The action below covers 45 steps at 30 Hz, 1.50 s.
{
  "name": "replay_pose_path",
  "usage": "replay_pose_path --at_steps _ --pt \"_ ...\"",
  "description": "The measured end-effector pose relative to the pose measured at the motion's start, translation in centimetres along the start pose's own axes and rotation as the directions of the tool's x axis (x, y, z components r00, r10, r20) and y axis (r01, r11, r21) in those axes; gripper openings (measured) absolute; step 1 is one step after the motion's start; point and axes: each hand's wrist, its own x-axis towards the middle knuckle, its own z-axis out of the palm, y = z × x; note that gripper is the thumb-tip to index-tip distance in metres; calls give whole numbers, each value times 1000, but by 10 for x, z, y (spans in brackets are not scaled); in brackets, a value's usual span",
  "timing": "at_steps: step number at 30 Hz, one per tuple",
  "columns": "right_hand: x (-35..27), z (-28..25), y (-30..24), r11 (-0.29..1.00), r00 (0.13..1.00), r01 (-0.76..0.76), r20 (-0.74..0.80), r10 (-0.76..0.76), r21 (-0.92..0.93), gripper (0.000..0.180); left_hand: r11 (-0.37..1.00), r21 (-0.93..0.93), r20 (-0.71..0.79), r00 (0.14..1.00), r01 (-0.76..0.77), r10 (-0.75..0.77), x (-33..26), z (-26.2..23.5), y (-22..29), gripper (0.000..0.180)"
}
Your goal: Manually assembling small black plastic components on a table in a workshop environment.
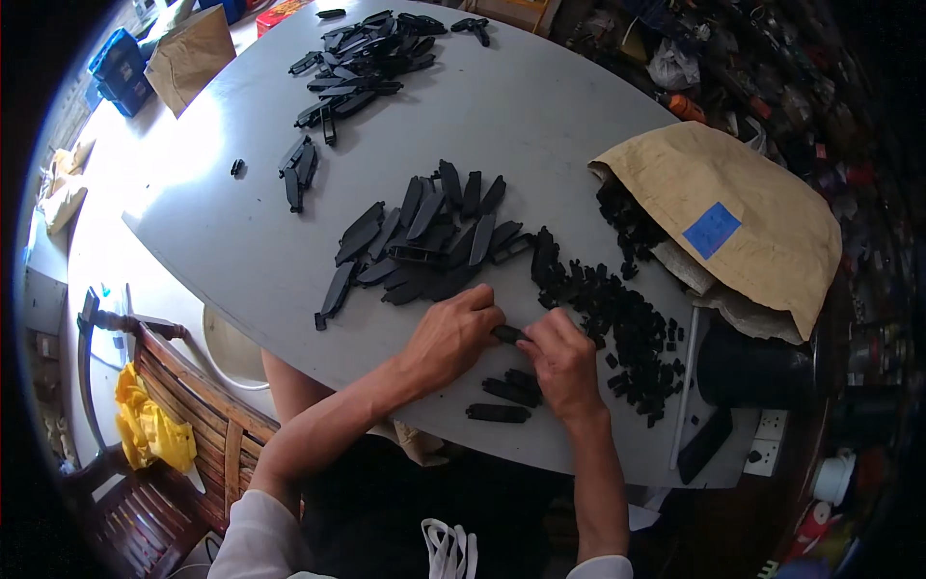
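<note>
Both hands are meeting near the front edge of the grey table [540, 116], sharing one long black plastic piece [508, 334]. The left hand [451, 335] is curling its fingers [485, 307] over the piece's left end, and the right hand [562, 359] is pinching the other end with its fingers closed on it. The piece is sitting just above the tabletop between the two hands. Just below the hands, a few similar black pieces [508, 390] are lying flat on the table. A heap of small black parts [627, 328] is spilling to the right from a brown paper bag [743, 217], and a pile of long black strips [424, 236] is lying just beyond the hands. A further pile [362, 63] is resting at the table's far side.
</note>
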Motion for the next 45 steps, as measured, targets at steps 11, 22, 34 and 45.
replay_pose_path --at_steps 11,22,34,45 --pt "12 -12 -2 981 946 -189 260 194 -46 12 998 -39 57 997 -44 46 -1 8 3 19" --pt "-6 -14 -6 965 986 -65 133 101 -253 8 993 -114 49 998 -42 48 4 6 1 17" --pt "-64 -48 43 756 963 -237 -45 266 -611 10 991 -137 -12 1000 -4 2 -3 -3 4 30" --pt "-16 -37 1 853 862 -484 -59 503 196 4 987 -160 -14 1000 -10 8 -4 8 1 23"
